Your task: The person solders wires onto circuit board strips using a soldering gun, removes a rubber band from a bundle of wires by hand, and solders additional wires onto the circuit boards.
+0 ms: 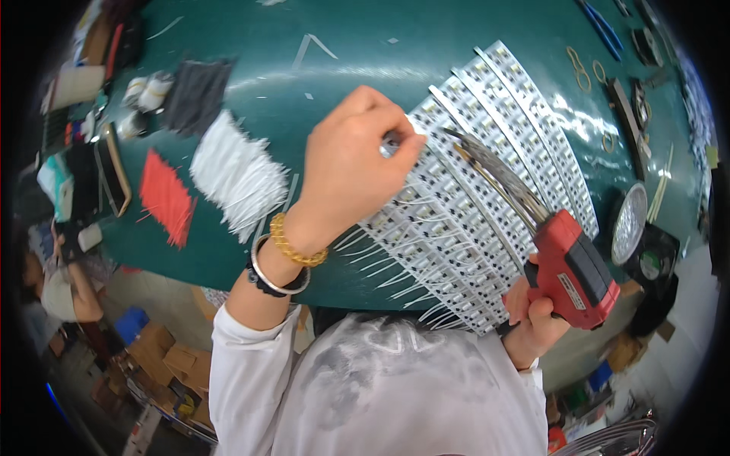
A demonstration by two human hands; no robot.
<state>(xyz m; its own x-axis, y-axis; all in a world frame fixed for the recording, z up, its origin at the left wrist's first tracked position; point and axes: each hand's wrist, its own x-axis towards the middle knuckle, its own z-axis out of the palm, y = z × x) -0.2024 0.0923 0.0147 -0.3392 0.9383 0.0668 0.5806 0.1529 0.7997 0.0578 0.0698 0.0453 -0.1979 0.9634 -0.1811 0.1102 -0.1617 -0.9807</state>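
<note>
A sheet of white LED circuit boards (525, 114) lies slanted across the right half of the green table, divided into rows. My left hand (353, 148) hangs over its upper left edge, thumb and forefinger pinched together; what they hold, if anything, is too small to make out. My right hand (541, 318) is wrapped round a red and black soldering gun (572, 266). The gun's long metal tip points up and left over the boards, a short way right of my left fingers. Thin white wires (391, 266) stick out from the sheet's lower left edge.
Left of my left hand lie a bundle of white wires (236, 176), a bundle of red wires (166, 199) and a dark cloth (196, 95). At right are a foil-lined dish (630, 223), a small fan (655, 262), a dark bar (627, 129) and blue-handled pliers (602, 29). Another person (65, 285) is at far left.
</note>
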